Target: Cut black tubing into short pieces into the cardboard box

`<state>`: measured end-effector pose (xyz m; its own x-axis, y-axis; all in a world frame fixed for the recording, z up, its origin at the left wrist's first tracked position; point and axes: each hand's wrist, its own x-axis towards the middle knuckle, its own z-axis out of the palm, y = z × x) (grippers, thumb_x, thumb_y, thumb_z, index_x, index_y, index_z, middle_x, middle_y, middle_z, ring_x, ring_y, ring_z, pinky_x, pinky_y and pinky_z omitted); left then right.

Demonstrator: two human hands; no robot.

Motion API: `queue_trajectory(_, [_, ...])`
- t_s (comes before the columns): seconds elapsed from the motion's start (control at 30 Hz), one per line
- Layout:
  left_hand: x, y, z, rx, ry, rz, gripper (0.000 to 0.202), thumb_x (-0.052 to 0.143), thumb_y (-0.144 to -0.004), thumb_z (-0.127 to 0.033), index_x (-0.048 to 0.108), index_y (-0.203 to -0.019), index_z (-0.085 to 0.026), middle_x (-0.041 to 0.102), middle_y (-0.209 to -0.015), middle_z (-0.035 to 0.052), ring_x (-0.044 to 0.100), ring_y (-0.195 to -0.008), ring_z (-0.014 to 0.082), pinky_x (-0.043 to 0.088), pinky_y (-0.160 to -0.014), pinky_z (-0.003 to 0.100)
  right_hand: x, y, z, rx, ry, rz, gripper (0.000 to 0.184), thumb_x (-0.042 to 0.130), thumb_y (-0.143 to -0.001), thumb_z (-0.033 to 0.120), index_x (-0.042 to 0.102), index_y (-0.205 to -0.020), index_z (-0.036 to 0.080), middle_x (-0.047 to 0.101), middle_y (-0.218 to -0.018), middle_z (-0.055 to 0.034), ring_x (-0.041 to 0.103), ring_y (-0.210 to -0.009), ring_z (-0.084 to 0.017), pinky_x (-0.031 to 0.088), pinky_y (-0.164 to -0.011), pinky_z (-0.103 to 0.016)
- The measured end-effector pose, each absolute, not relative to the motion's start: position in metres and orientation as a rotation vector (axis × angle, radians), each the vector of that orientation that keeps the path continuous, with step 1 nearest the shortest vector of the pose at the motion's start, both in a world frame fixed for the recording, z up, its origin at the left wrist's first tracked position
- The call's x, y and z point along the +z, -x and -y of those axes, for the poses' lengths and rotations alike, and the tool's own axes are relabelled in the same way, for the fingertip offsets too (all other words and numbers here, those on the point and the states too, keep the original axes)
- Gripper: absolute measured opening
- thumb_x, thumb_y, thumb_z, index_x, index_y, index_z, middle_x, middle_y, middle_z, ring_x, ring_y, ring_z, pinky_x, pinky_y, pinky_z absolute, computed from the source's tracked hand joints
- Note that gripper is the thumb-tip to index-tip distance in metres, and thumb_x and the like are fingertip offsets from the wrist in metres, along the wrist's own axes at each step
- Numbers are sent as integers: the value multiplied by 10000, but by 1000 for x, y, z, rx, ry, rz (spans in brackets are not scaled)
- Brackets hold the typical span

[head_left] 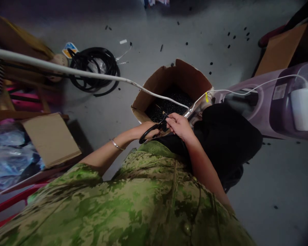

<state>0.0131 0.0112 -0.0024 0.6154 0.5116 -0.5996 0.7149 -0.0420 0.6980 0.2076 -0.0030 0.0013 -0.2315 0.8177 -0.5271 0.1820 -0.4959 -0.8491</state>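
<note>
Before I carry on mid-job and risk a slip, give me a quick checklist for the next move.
1. Black loop-handled tool in the left hand: ok.
2. Right hand clear of the tool's far end: cannot tell, too dark there.
3. Both hands at the near side of the open brown cardboard box: ok.
4. Long white cable off both hands: ok, passing just beyond.
5. Grey concrete-like floor free of small black pieces: not ok, several scattered.

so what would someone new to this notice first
Probably the open cardboard box at centre, small black pieces inside, where the left hand, holding a black loop, meets the right hand at the near edge. Then the white cord running in from the left, and the black coil on the floor at upper left.
</note>
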Motion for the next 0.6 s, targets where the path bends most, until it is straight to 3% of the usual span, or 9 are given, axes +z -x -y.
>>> queue_trajectory(0.33, [-18, -4, -4, -276, -1939, -1116, 298, 463, -880, -348, 693, -905, -158, 731, -853, 120, 675, -776, 258, 484, -684, 291, -4, -210, 2, 1759, 1516, 1360, 147, 523, -893, 288, 548, -781, 196, 575, -604, 48, 427, -478, -81, 311, -475, -186])
queue_trajectory(0.6, [-6, -16, -5, -301, -1812, -1176, 274, 468, -887, -290, 672, -745, -176, 703, -698, 73, 642, -688, 211, 479, -676, 275, -3, -212, 1, 1759, 1532, 1461, 304, 523, -897, 315, 522, -617, 196, 482, -539, 46, 394, -514, -101, 269, -510, -221])
